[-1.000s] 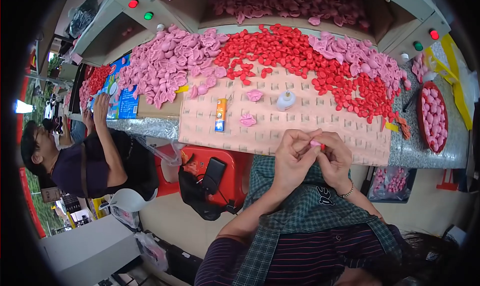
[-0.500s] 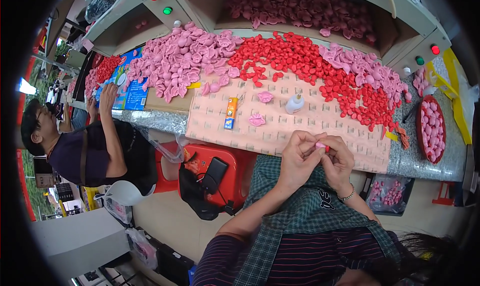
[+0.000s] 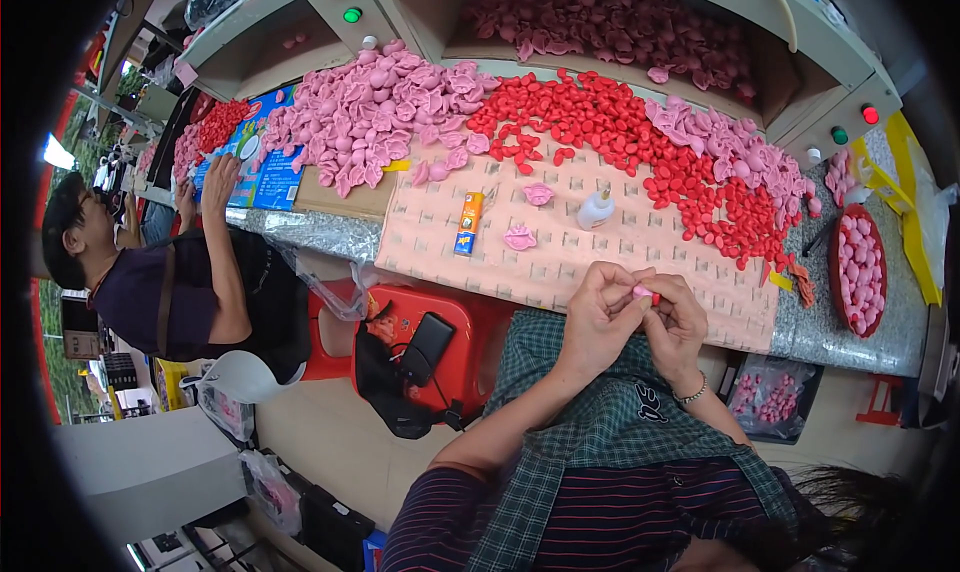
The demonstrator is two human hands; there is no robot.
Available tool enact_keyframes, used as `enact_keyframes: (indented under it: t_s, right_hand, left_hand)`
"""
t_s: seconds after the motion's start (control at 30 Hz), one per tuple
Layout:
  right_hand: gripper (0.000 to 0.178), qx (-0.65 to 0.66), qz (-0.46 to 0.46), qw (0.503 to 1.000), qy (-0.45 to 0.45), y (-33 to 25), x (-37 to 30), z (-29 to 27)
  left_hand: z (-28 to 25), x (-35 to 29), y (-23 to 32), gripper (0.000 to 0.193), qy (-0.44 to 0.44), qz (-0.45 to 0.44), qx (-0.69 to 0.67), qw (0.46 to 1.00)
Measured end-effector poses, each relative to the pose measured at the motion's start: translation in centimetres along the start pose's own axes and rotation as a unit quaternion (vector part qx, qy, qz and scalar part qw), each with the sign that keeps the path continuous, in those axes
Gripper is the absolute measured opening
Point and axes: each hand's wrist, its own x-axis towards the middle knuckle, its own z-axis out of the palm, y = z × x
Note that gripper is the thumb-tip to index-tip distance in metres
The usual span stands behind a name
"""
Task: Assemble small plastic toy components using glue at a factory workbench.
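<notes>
My left hand [image 3: 603, 317] and my right hand [image 3: 676, 330] meet above the table's front edge. Between their fingertips they pinch a small pink-and-red piece [image 3: 642, 292]; the fingers hide much of it. Beyond them on the pink patterned cloth [image 3: 440, 262] stands a small white squeeze bottle [image 3: 596, 210] with a thin tip. Left of the bottle lie two loose pink petal-shaped pieces, one farther [image 3: 538, 194] and one nearer [image 3: 520, 237]. An orange-and-blue narrow box [image 3: 468, 224] rests farther left.
Heaps of pink shell-like pieces [image 3: 370, 102] and red oval pieces [image 3: 570, 112] spread along the back. A red basket [image 3: 838, 272] of pink pieces stands at right. A co-worker [image 3: 160, 282] sits at left, near a red stool [image 3: 400, 322] bearing a black bag.
My hands keep the same pinch on the small piece with hardly any movement. The view has shifted slightly, and the co-worker's hand has moved a little.
</notes>
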Motion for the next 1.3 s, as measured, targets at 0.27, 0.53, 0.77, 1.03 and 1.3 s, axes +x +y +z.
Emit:
enact_keyframes:
  t_s: [0.27,0.53,0.77,1.03,1.3]
  right_hand:
    - [0.03,0.007,0.01,1.0,-0.007,-0.4,0.3,0.2]
    - [0.03,-0.016,0.007,1.0,0.025,-0.5,0.1,0.1]
    - [0.03,-0.124,-0.044,0.991,0.019,-0.7,0.4,0.0]
    - [0.032,-0.105,-0.061,0.992,0.031,-1.1,0.8,-0.7]
    - [0.034,-0.098,-0.046,0.994,0.026,-1.1,0.7,-0.7]
  left_hand:
    - [0.0,0.0,0.1,0.025,0.001,-0.003,0.01,1.0]
    - [0.4,0.1,0.2,0.022,-0.002,0.001,-0.004,1.0]
    - [-0.1,-0.4,0.2,0.025,0.018,-0.002,0.074,0.997]
    - [0.8,0.1,0.5,0.027,0.022,-0.02,0.042,0.999]
    - [0.8,0.3,0.2,0.025,0.004,-0.017,0.024,1.0]
